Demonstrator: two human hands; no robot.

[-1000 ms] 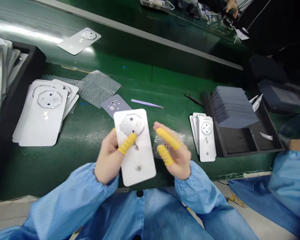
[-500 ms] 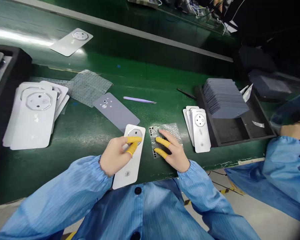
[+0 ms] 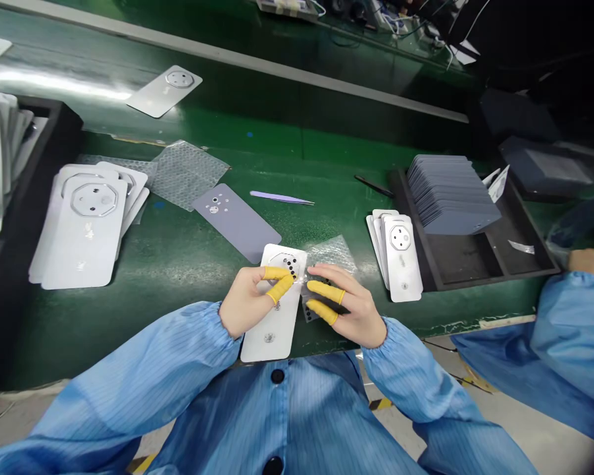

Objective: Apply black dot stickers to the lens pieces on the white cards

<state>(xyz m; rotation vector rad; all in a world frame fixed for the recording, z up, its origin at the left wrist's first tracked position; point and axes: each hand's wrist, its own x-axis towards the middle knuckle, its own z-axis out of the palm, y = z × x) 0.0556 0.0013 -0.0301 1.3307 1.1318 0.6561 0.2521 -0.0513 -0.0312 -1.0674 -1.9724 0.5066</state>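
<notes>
A white phone back cover (image 3: pixel 267 338) with an octagonal camera ring lies in front of me at the table edge. Beside its right edge is a clear film sheet (image 3: pixel 334 251) carrying small black dots. My left hand (image 3: pixel 252 297), with yellow finger cots on thumb and index finger, pinches the dotted edge of this sheet over the cover's camera area. My right hand (image 3: pixel 344 303), also in yellow cots, spreads its fingers over the sheet, partly hiding it. A grey-violet back cover (image 3: pixel 240 224) lies just behind, near purple tweezers (image 3: pixel 282 197).
White covers are stacked at left (image 3: pixel 84 244) and at right (image 3: pixel 403 264). A black divided tray (image 3: pixel 462 254) holds grey covers (image 3: pixel 450 191); another black tray (image 3: pixel 62 125) stands far left. Bubble wrap (image 3: pixel 188 173) and black tweezers (image 3: pixel 373 186) lie farther back. A co-worker's sleeve (image 3: pixel 569 316) shows at right.
My left hand has moved right, and the sheet's dotted edge now overlaps the white cover's camera area. My right hand stays over the sheet. The whole view has shifted slightly.
</notes>
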